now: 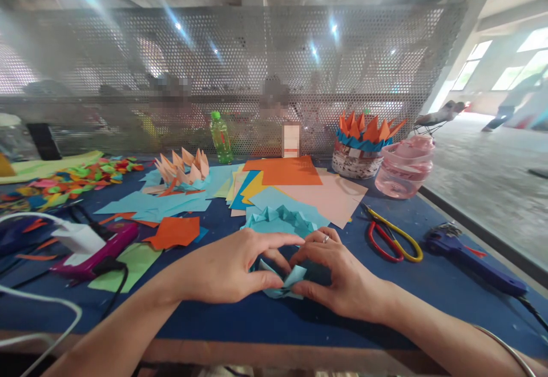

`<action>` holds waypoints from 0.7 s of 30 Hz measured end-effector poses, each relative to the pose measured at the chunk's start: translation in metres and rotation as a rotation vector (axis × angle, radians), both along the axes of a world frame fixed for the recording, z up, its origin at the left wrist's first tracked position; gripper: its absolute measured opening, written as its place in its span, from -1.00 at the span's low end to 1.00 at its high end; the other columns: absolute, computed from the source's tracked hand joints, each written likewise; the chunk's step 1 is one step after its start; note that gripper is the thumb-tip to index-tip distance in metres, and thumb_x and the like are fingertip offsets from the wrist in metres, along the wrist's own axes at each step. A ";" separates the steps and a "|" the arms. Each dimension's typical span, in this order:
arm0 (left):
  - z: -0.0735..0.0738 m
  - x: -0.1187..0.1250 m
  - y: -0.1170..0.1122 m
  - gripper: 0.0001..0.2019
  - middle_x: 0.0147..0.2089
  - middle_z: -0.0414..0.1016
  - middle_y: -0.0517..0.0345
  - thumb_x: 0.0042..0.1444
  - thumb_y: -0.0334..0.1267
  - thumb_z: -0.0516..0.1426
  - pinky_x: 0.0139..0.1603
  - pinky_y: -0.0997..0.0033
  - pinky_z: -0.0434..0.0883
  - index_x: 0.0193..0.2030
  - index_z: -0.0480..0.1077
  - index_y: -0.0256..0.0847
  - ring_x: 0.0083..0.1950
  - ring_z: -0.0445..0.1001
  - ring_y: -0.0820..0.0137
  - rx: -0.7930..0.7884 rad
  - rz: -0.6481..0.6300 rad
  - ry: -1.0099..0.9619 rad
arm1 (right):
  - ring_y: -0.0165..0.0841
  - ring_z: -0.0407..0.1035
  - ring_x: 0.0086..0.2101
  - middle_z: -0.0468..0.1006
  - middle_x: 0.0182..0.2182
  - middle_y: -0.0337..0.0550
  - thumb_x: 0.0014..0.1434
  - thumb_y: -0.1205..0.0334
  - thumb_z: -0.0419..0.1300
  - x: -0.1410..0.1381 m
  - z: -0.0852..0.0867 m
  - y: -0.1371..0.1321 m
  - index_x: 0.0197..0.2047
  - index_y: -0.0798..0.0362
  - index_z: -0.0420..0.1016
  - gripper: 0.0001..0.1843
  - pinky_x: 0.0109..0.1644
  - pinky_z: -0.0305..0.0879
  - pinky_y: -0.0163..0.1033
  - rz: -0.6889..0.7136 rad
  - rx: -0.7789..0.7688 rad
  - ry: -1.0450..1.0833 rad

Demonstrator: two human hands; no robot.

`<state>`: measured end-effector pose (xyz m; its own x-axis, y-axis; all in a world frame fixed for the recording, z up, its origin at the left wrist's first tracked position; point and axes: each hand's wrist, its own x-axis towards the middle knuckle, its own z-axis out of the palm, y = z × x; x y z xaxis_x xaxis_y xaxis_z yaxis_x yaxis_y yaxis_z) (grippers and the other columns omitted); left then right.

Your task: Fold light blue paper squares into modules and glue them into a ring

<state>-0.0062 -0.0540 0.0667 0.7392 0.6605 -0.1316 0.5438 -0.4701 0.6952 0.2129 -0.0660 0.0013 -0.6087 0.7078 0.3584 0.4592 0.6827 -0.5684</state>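
Well, paper folding in hand: left hand point(226, 268) and right hand point(338, 274) each in narrow pinch on folded light-blue paper piece point(283, 282). Hands nearly meeting above piece; forearms angled inward, low over table. Piece lies just nearer viewer than pleated blue paper ring point(278, 223). Red-and-yellow scissors point(387, 240) right of ring; orange paper sheet point(171, 232) left of ring.

Premises appear to be a paper-craft workshop in an industrial building: blue-topped workbench point(214, 320) strewn with coloured paper point(282, 170), perforated metal screen point(240, 52) behind, bare concrete floor point(483, 177) at upper right.
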 end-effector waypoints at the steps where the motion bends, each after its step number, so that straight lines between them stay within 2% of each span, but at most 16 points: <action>1: -0.001 0.000 0.000 -0.43 -0.03 0.55 0.20 0.10 -0.27 0.14 -0.04 0.35 0.33 0.27 0.12 0.06 -0.05 0.50 0.29 0.003 0.004 -0.004 | -0.31 0.32 -0.18 0.53 -0.29 -0.22 0.10 0.13 0.24 0.000 0.000 0.000 -0.18 -0.01 0.44 -0.79 0.06 0.00 -0.07 0.003 0.003 0.002; 7: -0.002 0.001 0.002 -0.47 -0.06 0.55 0.17 0.06 -0.25 0.16 -0.08 0.36 0.34 0.21 0.22 0.02 -0.06 0.49 0.28 0.031 0.020 -0.031 | -0.32 0.35 -0.19 0.53 -0.34 -0.25 0.10 0.13 0.25 0.000 -0.002 0.001 -0.24 0.00 0.45 -0.83 0.06 0.02 -0.07 0.012 0.009 -0.020; 11: 0.001 0.000 0.006 -0.51 -0.05 0.55 0.15 0.06 -0.16 0.18 -0.01 0.31 0.31 0.17 0.27 0.00 0.01 0.45 0.24 0.056 0.019 -0.063 | -0.31 0.34 -0.18 0.53 -0.30 -0.23 0.05 0.05 0.28 0.000 -0.003 0.002 -0.22 -0.02 0.47 -0.74 0.07 0.02 -0.07 0.005 0.018 -0.048; 15: 0.002 -0.003 0.014 -0.56 -0.02 0.53 0.10 0.09 -0.07 0.16 -0.04 0.33 0.34 0.12 0.32 -0.06 0.03 0.43 0.25 0.025 0.049 -0.148 | -0.30 0.33 -0.16 0.52 -0.31 -0.24 -0.05 -0.07 0.33 -0.001 -0.002 0.003 -0.22 -0.03 0.48 -0.61 0.08 -0.02 -0.06 0.040 0.017 -0.089; 19: 0.000 -0.007 0.024 -0.62 -0.10 0.57 0.04 0.17 -0.08 0.08 -0.05 0.33 0.38 0.07 0.34 -0.19 -0.07 0.50 0.31 -0.089 0.159 -0.328 | -0.33 0.33 -0.19 0.52 -0.40 -0.27 0.03 0.05 0.31 -0.003 -0.001 0.004 -0.31 -0.03 0.51 -0.79 0.08 -0.05 -0.07 0.054 0.033 -0.130; 21: -0.002 -0.008 0.030 -0.65 -0.16 0.58 0.01 0.18 -0.07 0.07 -0.03 0.30 0.38 -0.01 0.39 -0.25 -0.10 0.51 0.31 -0.078 0.259 -0.420 | -0.34 0.34 -0.20 0.52 -0.42 -0.26 0.06 0.11 0.29 -0.005 -0.002 0.003 -0.35 -0.02 0.51 -0.87 0.09 -0.06 -0.07 0.045 0.056 -0.119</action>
